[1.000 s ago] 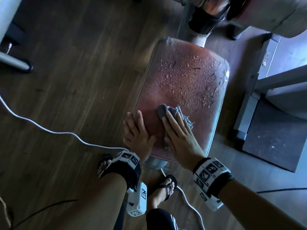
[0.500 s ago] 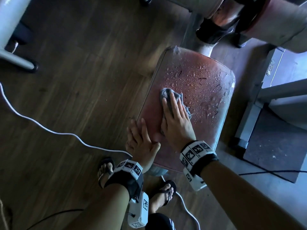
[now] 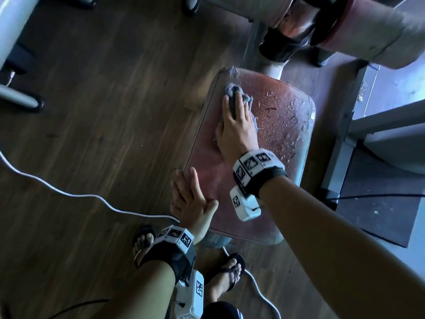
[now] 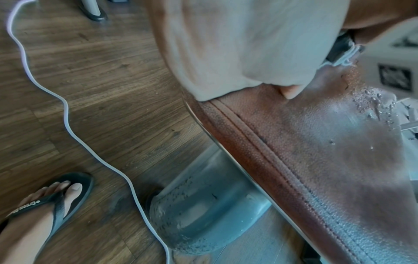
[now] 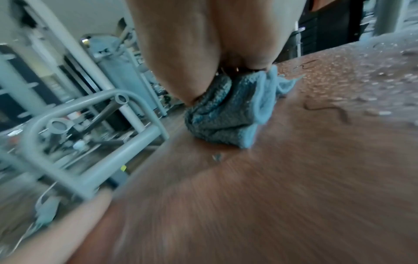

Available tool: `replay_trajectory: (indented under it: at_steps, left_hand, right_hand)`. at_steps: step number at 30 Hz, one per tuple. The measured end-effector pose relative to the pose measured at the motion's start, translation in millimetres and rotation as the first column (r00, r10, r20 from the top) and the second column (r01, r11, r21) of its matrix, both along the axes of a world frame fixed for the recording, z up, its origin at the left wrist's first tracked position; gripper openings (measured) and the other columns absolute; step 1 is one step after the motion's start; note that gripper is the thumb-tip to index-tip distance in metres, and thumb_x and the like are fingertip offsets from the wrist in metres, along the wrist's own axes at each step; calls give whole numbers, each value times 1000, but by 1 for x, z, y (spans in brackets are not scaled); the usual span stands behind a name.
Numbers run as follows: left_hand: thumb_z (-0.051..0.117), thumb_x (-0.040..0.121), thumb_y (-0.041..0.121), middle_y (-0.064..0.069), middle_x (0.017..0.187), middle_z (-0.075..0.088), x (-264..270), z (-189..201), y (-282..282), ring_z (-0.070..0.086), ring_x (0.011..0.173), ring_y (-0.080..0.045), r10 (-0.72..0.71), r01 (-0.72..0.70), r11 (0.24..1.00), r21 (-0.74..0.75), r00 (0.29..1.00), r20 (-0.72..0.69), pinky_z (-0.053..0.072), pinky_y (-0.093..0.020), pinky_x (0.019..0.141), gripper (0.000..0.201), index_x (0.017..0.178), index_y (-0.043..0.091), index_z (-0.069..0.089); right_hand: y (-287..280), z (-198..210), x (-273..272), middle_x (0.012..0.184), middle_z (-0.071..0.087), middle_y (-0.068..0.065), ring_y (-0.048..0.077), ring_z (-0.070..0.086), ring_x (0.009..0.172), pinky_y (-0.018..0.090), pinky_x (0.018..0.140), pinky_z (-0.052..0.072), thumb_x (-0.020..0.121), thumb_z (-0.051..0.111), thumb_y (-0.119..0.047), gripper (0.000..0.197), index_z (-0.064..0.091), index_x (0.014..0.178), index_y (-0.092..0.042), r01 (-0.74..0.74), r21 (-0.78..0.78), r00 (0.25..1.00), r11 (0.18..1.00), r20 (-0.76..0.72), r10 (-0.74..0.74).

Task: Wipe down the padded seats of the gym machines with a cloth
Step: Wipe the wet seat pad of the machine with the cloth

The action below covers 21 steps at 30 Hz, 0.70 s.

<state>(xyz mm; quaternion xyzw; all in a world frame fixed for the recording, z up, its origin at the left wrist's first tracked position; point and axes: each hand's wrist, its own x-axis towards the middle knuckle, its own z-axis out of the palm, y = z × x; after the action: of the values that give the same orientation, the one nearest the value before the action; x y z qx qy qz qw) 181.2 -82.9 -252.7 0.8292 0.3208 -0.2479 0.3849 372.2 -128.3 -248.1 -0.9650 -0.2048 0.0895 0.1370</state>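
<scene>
A reddish-brown padded seat fills the middle of the head view, with water drops over its far right part. My right hand lies flat on a crumpled grey-blue cloth near the seat's far left corner, fingers straight and pressing it down. The right wrist view shows the cloth bunched under my fingers on the seat. My left hand rests flat with straight fingers on the seat's near left edge. In the left wrist view its palm lies on the stitched seat edge.
A white cable snakes over the dark wood floor left of the seat and runs past my sandalled feet. The seat's grey post stands below its near end. Machine frames flank the right, and rollers hang beyond the seat.
My right hand has pushed the cloth from the seat's near part up to its far left corner, leaving the left strip free of drops. The left hand stays on the near edge.
</scene>
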Motion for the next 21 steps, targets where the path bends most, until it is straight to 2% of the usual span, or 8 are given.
replay_trajectory:
  at_steps: [2,4,9,13,14,16,18,21]
  left_hand:
    - [53,87,46,-2,156,-35,0,2,1,-25,145,-23,-16,16,1000,-9,1000,-9,4,-53,118,101,147,33,-27]
    - [46,85,54,-3,156,-34,0,3,0,-23,146,-23,-21,21,1000,20,1000,-8,5,-53,118,98,149,31,-25]
    - [57,87,41,0,154,-38,2,4,-1,-26,144,-20,-7,7,1000,2,1000,-19,3,-53,118,103,149,33,-25]
    - [55,88,43,-3,155,-36,4,8,2,-25,145,-25,-31,31,1000,0,999,-42,3,-53,118,102,144,32,-29]
    - [51,87,48,-5,156,-34,5,10,2,-24,146,-27,-45,45,999,2,998,-45,5,-53,118,100,143,32,-30]
    - [30,76,62,-7,156,-33,4,12,3,-22,146,-29,-64,65,998,15,996,-54,8,-52,117,95,140,32,-33]
    - [15,64,64,-6,156,-35,3,12,4,-21,146,-28,-70,72,997,28,995,-71,10,-52,118,95,136,35,-38]
    - [16,65,64,-4,154,-38,3,10,4,-24,146,-26,-66,67,998,12,994,-82,8,-51,118,92,131,39,-44]
  right_hand:
    - [-15,0,-20,154,29,25,46,30,140,49,115,27,89,38,-19,59,41,145,-4,-81,26,996,996,34,80]
    - [-29,-2,-45,156,25,23,45,26,142,50,118,24,90,42,-15,58,38,147,-4,-167,30,986,986,14,167]
    - [-44,-4,-60,162,8,17,39,6,149,46,122,9,97,38,-22,62,19,154,-10,-279,-47,960,959,-49,277]
    - [-36,-8,-35,163,2,11,34,1,150,45,123,4,95,41,-28,68,13,156,-20,-255,-72,965,964,-74,250]
    - [-32,-10,-27,164,1,11,34,0,150,44,123,3,94,41,-28,69,13,156,-21,-238,-79,970,968,-68,233]
    - [-23,-12,-11,164,0,10,33,-1,150,44,123,2,93,39,-30,68,14,156,-23,-202,-89,979,975,-43,199]
    - [-16,-15,8,164,2,10,32,0,150,44,122,4,92,38,-32,67,16,156,-25,-176,-99,984,979,-17,175]
    - [-3,-16,37,163,7,10,34,5,150,44,122,4,92,38,-35,65,22,154,-25,-144,-98,988,985,33,148]
